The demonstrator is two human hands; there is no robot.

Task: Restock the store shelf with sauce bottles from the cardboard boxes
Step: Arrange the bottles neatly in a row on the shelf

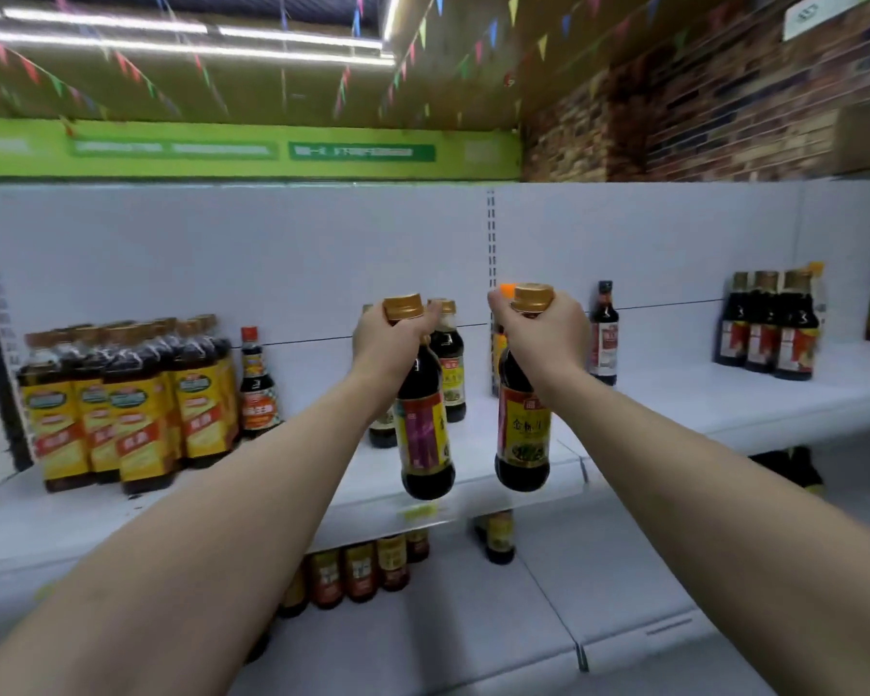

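My left hand (pixel 390 341) grips the neck of a dark sauce bottle (pixel 425 434) with a gold cap and a yellow and purple label. My right hand (pixel 543 331) grips the neck of a second dark sauce bottle (pixel 523 439) with a gold cap and a yellow label. Both bottles hang upright in the air just above the front edge of the white top shelf (pixel 473 499), side by side and apart. Behind them on the shelf stand a few similar gold-capped bottles (pixel 450 364), partly hidden by my left hand. No cardboard box is in view.
Shrink-wrapped packs of yellow-labelled bottles (pixel 131 404) fill the shelf's left end, with a red-capped bottle (pixel 257 389) beside them. A lone bottle (pixel 604 334) stands at the back right, and a bottle group (pixel 769 326) further right. A lower shelf (pixel 473 610) carries more bottles (pixel 357 570).
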